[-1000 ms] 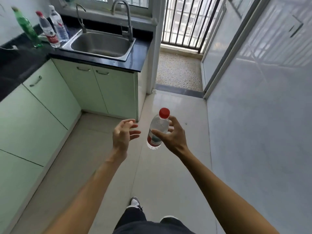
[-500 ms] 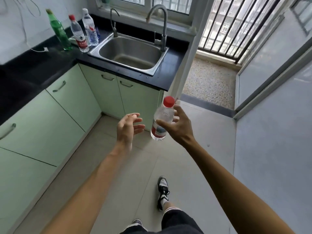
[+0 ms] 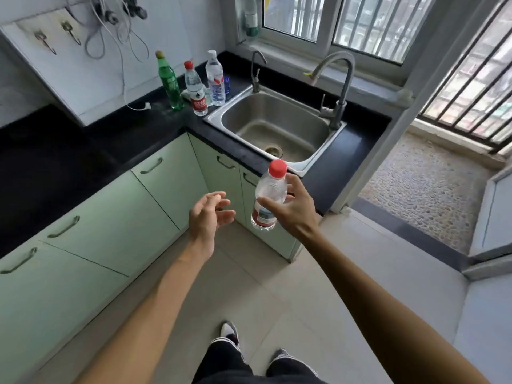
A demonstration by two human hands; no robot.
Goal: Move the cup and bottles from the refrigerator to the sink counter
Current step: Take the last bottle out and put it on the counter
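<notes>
The carrying step is in hand: the right hand (image 3: 294, 209) grips a small clear plastic bottle with red cap (image 3: 271, 194), upright in the air before the black sink counter (image 3: 155, 131). The left hand (image 3: 208, 217) is empty and relaxed. Next, probably, it must stand beside the three bottles (image 3: 196, 92) there.

One head-worn view — looking forward and down, sink (image 3: 263, 112) close ahead.

Curved steel faucet (image 3: 347, 83), pale green cabinet doors (image 3: 110, 231), wall hooks (image 3: 44, 40), dangling cables (image 3: 109, 16), barred window (image 3: 293, 15)
</notes>
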